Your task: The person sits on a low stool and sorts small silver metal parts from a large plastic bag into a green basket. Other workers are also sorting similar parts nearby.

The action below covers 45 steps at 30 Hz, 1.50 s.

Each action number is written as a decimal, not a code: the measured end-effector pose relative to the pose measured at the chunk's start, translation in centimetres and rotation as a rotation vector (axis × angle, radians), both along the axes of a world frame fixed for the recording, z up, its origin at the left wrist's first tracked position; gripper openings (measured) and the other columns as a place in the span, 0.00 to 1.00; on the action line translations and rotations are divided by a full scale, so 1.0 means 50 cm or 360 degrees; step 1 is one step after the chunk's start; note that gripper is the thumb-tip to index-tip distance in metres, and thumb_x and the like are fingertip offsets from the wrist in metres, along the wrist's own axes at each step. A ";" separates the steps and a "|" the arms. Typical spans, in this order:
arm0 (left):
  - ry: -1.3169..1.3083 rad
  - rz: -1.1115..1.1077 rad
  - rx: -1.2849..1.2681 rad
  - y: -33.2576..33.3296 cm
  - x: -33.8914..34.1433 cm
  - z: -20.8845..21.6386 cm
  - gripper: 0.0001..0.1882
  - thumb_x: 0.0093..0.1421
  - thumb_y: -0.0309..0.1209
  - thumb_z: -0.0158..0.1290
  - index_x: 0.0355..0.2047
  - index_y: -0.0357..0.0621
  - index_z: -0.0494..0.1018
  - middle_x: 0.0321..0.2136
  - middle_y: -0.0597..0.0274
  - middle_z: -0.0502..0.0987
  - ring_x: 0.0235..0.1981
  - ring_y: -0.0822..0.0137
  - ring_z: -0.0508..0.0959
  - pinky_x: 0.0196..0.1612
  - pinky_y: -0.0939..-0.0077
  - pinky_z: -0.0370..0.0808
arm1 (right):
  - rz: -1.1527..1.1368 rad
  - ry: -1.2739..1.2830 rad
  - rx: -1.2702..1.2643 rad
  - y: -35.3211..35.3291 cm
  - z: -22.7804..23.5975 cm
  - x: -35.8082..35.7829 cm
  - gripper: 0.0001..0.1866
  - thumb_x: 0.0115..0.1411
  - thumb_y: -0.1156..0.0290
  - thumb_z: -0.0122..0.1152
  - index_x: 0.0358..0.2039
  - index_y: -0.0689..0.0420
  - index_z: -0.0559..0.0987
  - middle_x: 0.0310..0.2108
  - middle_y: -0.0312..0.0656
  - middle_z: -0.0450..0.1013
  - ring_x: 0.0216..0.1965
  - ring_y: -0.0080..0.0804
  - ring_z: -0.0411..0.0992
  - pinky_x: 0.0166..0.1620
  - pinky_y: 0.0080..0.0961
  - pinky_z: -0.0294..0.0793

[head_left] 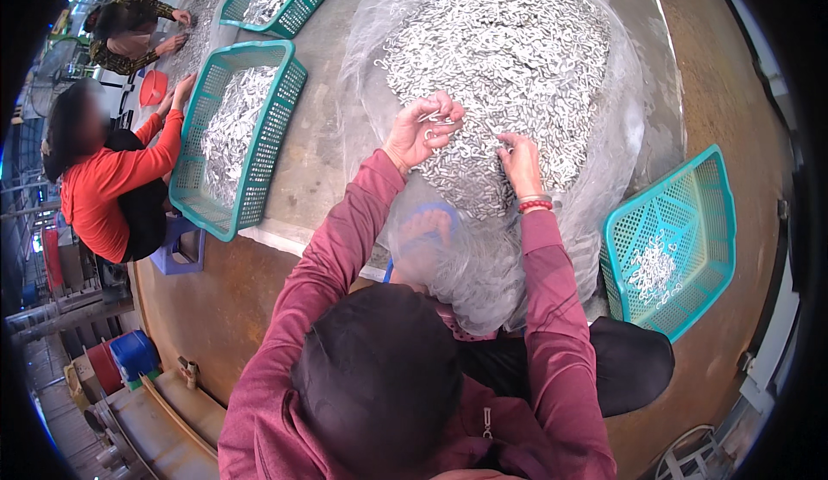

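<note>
A broad heap of small, curled silvery-white pieces (509, 57) lies in front of me on a sheer net (634, 118); their exact kind is too small to tell. Over the heap's near left part, my left hand (423, 131) is turned partly upward, its fingers curled around several of these pieces. My right hand (522, 168), with a red bracelet at the wrist, reaches to the heap just right of it. Its thumb and fingertips are pinched together low over the pieces, and whatever is between them is hidden.
A teal basket (729, 221) at my right holds a small pile of similar pieces. Two fuller teal baskets (293, 92) (306, 6) stand at left. Beyond them, a person in orange (108, 187) and others work near a red bowl (153, 88). A blue stool (181, 247) stands at left.
</note>
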<state>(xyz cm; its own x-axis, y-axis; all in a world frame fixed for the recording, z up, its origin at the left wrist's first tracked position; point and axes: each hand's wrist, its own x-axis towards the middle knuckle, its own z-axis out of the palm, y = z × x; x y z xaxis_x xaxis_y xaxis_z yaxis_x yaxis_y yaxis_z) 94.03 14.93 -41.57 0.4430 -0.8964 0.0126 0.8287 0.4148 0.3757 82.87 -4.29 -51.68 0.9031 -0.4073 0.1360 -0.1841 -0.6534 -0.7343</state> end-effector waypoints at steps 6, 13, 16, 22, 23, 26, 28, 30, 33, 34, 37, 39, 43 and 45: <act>-0.0242 -0.0002 0.0869 -0.008 0.011 -0.023 0.13 0.56 0.30 0.51 0.40 0.36 0.71 0.26 0.65 0.67 0.19 0.79 0.62 0.14 0.92 0.57 | -0.0011 0.0225 0.0615 0.014 0.029 0.010 0.08 0.49 0.74 0.63 0.31 0.62 0.78 0.25 0.43 0.74 0.26 0.31 0.72 0.30 0.26 0.71; -0.2771 0.0260 0.1770 -0.025 0.009 -0.147 0.10 0.46 0.33 0.62 0.29 0.44 0.77 0.23 0.53 0.74 0.26 0.55 0.75 0.34 0.65 0.72 | 0.0361 -0.0150 0.2619 -0.042 0.147 -0.034 0.11 0.56 0.73 0.55 0.40 0.61 0.72 0.33 0.42 0.72 0.28 0.23 0.69 0.24 0.12 0.66; -0.2709 0.0246 0.1849 -0.025 0.007 -0.146 0.11 0.47 0.32 0.61 0.23 0.39 0.73 0.21 0.57 0.74 0.27 0.59 0.75 0.35 0.67 0.71 | 0.0435 -0.0105 0.2526 -0.065 0.160 -0.043 0.12 0.55 0.74 0.53 0.40 0.62 0.73 0.33 0.41 0.72 0.27 0.22 0.69 0.24 0.14 0.66; -0.0506 -0.0072 0.0905 0.014 0.015 -0.042 0.07 0.56 0.28 0.53 0.31 0.39 0.67 0.27 0.62 0.69 0.22 0.76 0.65 0.15 0.87 0.60 | 0.0094 0.0376 0.1243 -0.002 0.081 -0.012 0.12 0.52 0.70 0.59 0.36 0.61 0.78 0.26 0.39 0.73 0.23 0.27 0.70 0.27 0.24 0.69; -0.0179 -0.0029 0.0525 0.019 0.011 -0.030 0.06 0.56 0.27 0.51 0.32 0.39 0.67 0.29 0.60 0.69 0.21 0.76 0.64 0.14 0.88 0.59 | 0.0045 0.0428 0.0839 0.020 0.058 -0.005 0.11 0.51 0.69 0.60 0.34 0.62 0.78 0.25 0.40 0.74 0.24 0.29 0.71 0.28 0.26 0.70; 0.0073 0.0063 0.0161 0.026 -0.002 -0.011 0.05 0.54 0.22 0.45 0.33 0.38 0.65 0.33 0.55 0.65 0.25 0.74 0.64 0.15 0.89 0.61 | -0.0038 0.0138 0.0039 0.064 0.006 -0.006 0.13 0.46 0.70 0.66 0.35 0.60 0.79 0.21 0.46 0.75 0.25 0.33 0.74 0.33 0.26 0.71; 0.0114 0.0133 0.0157 0.016 -0.002 -0.013 0.05 0.55 0.24 0.46 0.33 0.36 0.66 0.31 0.58 0.66 0.23 0.73 0.65 0.15 0.89 0.63 | -0.0084 0.0051 0.0383 0.067 -0.004 -0.005 0.13 0.46 0.72 0.65 0.34 0.60 0.80 0.22 0.48 0.75 0.25 0.36 0.74 0.34 0.28 0.71; -0.0064 0.0117 0.0579 -0.001 0.011 -0.025 0.08 0.54 0.28 0.50 0.33 0.37 0.68 0.28 0.63 0.66 0.20 0.72 0.63 0.15 0.89 0.63 | -0.0149 0.0126 0.0820 0.054 0.006 -0.006 0.11 0.46 0.72 0.65 0.32 0.60 0.80 0.21 0.45 0.74 0.23 0.33 0.72 0.31 0.27 0.69; -0.1042 0.0170 0.1235 -0.054 0.032 -0.060 0.11 0.52 0.31 0.56 0.34 0.39 0.72 0.23 0.65 0.69 0.19 0.68 0.69 0.21 0.78 0.69 | -0.0256 0.0221 0.1607 0.029 0.043 -0.011 0.07 0.49 0.71 0.65 0.28 0.60 0.82 0.17 0.33 0.72 0.17 0.18 0.66 0.20 0.18 0.63; -0.1712 0.0267 0.1346 -0.073 0.032 -0.076 0.11 0.51 0.31 0.56 0.34 0.40 0.73 0.23 0.63 0.70 0.21 0.65 0.71 0.23 0.75 0.71 | -0.0271 0.0160 0.1523 0.024 0.057 -0.015 0.05 0.51 0.70 0.65 0.27 0.58 0.82 0.17 0.28 0.70 0.16 0.12 0.62 0.17 0.13 0.56; -0.3010 0.0324 0.1452 -0.110 0.031 -0.120 0.08 0.50 0.29 0.55 0.33 0.42 0.75 0.27 0.54 0.71 0.30 0.53 0.76 0.33 0.61 0.73 | -0.0308 0.0091 0.1211 0.014 0.095 -0.022 0.07 0.49 0.71 0.66 0.29 0.58 0.82 0.18 0.29 0.70 0.17 0.14 0.62 0.20 0.14 0.58; -0.3156 0.0202 0.1624 -0.125 0.021 -0.141 0.07 0.50 0.28 0.54 0.31 0.41 0.74 0.28 0.53 0.71 0.31 0.49 0.76 0.34 0.59 0.72 | -0.0260 -0.0035 0.0955 0.008 0.117 -0.028 0.08 0.48 0.72 0.67 0.30 0.60 0.82 0.21 0.32 0.72 0.21 0.18 0.65 0.26 0.16 0.62; -0.3062 0.0327 0.1645 -0.119 0.014 -0.146 0.04 0.52 0.26 0.52 0.28 0.39 0.72 0.28 0.51 0.69 0.30 0.49 0.76 0.34 0.58 0.72 | -0.0178 -0.0242 0.0556 0.005 0.157 -0.032 0.07 0.48 0.74 0.67 0.29 0.61 0.81 0.26 0.37 0.73 0.28 0.23 0.69 0.34 0.18 0.66; -0.3031 0.0383 0.1589 -0.110 0.012 -0.140 0.05 0.53 0.27 0.52 0.30 0.39 0.71 0.29 0.51 0.69 0.31 0.49 0.76 0.35 0.58 0.73 | -0.0156 -0.0391 0.0456 0.012 0.173 -0.030 0.07 0.47 0.75 0.67 0.29 0.60 0.82 0.24 0.39 0.73 0.25 0.27 0.69 0.32 0.21 0.67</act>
<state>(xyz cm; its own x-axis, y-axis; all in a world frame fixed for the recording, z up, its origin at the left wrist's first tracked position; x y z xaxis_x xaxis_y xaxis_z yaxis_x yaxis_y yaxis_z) 94.61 9.41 -48.57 0.5414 -0.8280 0.1457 -0.7330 -0.3800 0.5642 81.39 -3.69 -43.02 0.8126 -0.5431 0.2115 -0.0317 -0.4035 -0.9144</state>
